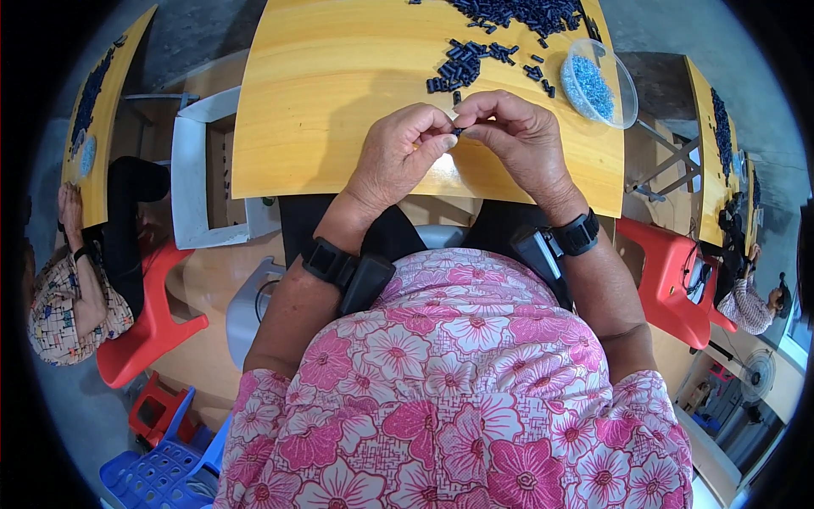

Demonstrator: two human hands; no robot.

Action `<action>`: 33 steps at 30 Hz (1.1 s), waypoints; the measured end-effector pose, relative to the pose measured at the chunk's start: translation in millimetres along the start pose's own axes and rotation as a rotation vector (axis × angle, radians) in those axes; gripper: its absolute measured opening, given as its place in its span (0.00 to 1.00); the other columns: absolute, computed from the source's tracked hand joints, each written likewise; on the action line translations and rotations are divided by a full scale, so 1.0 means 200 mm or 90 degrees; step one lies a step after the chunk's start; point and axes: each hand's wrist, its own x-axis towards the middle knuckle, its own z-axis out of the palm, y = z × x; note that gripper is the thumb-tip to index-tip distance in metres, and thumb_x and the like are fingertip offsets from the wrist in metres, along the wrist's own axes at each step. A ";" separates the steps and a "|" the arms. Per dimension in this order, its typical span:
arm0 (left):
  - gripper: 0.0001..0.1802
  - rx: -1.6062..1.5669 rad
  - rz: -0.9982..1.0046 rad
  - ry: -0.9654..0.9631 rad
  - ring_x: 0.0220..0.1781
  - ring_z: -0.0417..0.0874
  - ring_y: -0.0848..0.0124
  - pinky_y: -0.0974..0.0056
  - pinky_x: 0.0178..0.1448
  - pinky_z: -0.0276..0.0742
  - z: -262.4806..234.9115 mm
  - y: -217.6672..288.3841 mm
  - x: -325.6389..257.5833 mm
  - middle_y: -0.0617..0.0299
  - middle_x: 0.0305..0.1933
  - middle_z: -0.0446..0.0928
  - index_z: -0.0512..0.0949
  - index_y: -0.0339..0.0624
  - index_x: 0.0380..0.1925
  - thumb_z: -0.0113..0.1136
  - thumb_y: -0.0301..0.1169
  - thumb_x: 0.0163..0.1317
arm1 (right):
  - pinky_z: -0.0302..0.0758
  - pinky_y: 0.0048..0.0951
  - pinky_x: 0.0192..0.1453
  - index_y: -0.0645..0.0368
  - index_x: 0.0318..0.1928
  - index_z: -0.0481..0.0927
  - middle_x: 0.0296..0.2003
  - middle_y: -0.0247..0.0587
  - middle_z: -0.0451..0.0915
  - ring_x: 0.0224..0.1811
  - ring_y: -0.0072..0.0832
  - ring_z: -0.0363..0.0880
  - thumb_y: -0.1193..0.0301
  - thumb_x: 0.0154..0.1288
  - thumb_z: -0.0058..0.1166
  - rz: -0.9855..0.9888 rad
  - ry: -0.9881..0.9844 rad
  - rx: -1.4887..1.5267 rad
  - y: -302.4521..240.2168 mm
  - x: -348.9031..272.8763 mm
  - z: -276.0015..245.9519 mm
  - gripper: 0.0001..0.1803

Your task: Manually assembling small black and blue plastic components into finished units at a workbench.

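While both hands [458,131] pinch one small dark piece [458,131] above the surface [322,93], I keep fingertips tight, steady.

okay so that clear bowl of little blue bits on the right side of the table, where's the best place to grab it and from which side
Probably the rim of the clear bowl, on the bare near edge, coming from above and from the person's right, where the right hand is closest. It sits upright and open with the blue bits loose inside, so a level hold should keep them in. The dark pieces crowd its left.
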 end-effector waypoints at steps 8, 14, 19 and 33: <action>0.09 0.040 0.005 -0.011 0.37 0.79 0.71 0.67 0.45 0.76 -0.01 -0.03 0.00 0.58 0.34 0.79 0.77 0.33 0.40 0.61 0.26 0.63 | 0.81 0.25 0.47 0.57 0.42 0.84 0.35 0.37 0.84 0.40 0.27 0.84 0.83 0.60 0.56 -0.116 -0.057 -0.214 -0.08 0.02 0.00 0.12; 0.10 0.031 -0.014 -0.012 0.41 0.82 0.70 0.67 0.49 0.77 0.00 -0.03 0.00 0.57 0.38 0.81 0.79 0.34 0.44 0.59 0.24 0.64 | 0.81 0.32 0.44 0.52 0.45 0.84 0.36 0.40 0.83 0.39 0.39 0.83 0.80 0.55 0.55 -0.259 -0.128 -0.414 -0.14 0.05 -0.01 0.17; 0.08 0.001 0.030 0.050 0.31 0.79 0.60 0.61 0.37 0.74 0.01 -0.05 0.00 0.53 0.29 0.76 0.78 0.34 0.34 0.63 0.28 0.58 | 0.81 0.31 0.43 0.53 0.44 0.84 0.36 0.39 0.83 0.39 0.39 0.83 0.80 0.55 0.55 -0.282 -0.114 -0.432 -0.13 0.04 0.00 0.16; 0.05 -0.156 -0.048 0.041 0.38 0.77 0.79 0.72 0.46 0.74 0.00 -0.04 -0.01 0.65 0.34 0.78 0.77 0.33 0.37 0.56 0.24 0.68 | 0.81 0.25 0.47 0.59 0.45 0.85 0.39 0.39 0.84 0.40 0.27 0.84 0.83 0.58 0.58 -0.059 0.041 -0.098 -0.03 0.03 0.03 0.14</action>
